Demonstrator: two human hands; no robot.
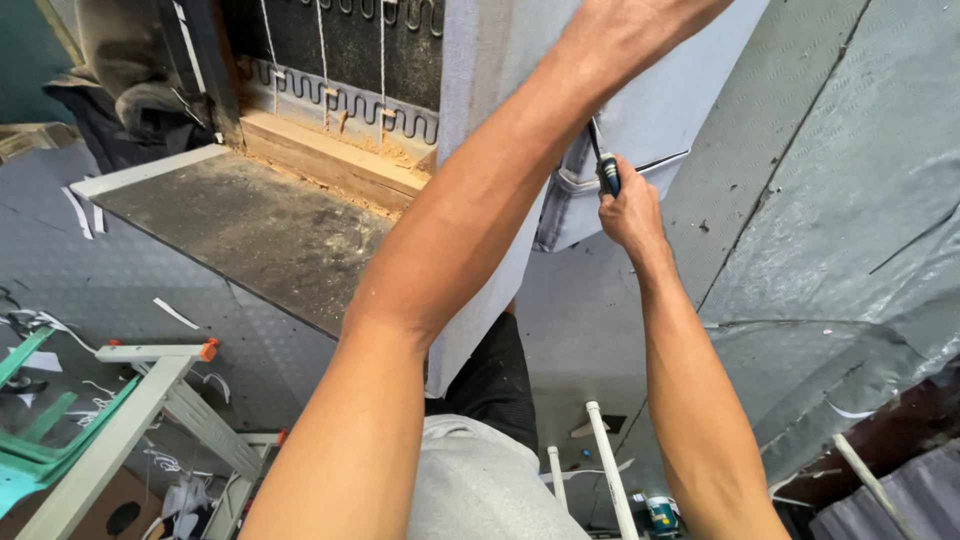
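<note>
Nearest to you is your left forearm (440, 250), which rises across the view; its hand leaves the picture at the upper edge, so I cannot tell what it grips. Your right hand (630, 212) is closed firmly around the dark handle of a thin metal hand tool (603, 165), whose tip sits at the seam of the grey-blue fabric cover (655, 110) on the upturned wooden sofa frame (330, 160). I judge it best to keep the tip low along the seam and lever gently, so the cloth does not tear.
</note>
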